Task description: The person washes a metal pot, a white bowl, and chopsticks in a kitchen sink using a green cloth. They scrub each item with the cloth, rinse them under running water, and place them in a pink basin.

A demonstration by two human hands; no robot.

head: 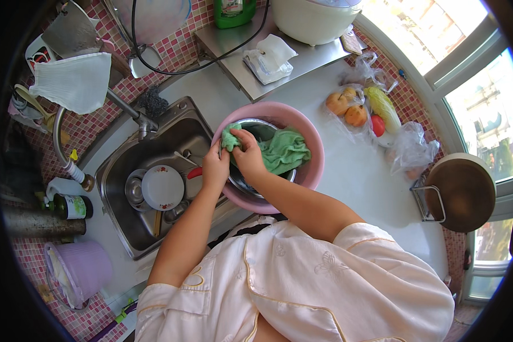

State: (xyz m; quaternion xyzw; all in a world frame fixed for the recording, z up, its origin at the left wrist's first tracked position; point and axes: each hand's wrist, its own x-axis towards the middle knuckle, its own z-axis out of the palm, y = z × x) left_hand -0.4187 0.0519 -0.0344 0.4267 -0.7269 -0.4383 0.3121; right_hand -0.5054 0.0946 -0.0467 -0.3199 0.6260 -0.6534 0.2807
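My left hand (216, 169) grips a thin metal piece (220, 147), seen edge-on, over the left rim of a pink plastic basin (317, 158). One end of a green cloth (284, 151) is bunched in my right hand (249, 157), pressed against that piece. The rest of the cloth drapes into a stainless steel bowl (256, 122) inside the basin. A red handle (194, 172) shows beside my left wrist; whether it belongs to the metal piece is hidden.
A steel sink (196, 124) on the left holds a white plate (163, 188), bowls and utensils under a faucet (145, 126). Bagged fruit (346, 104), a cabbage (382, 109) and a tomato (377, 125) lie right. A tissue pack (268, 64) rests on a steel shelf (312, 60). A round board (459, 192) stands in a rack.
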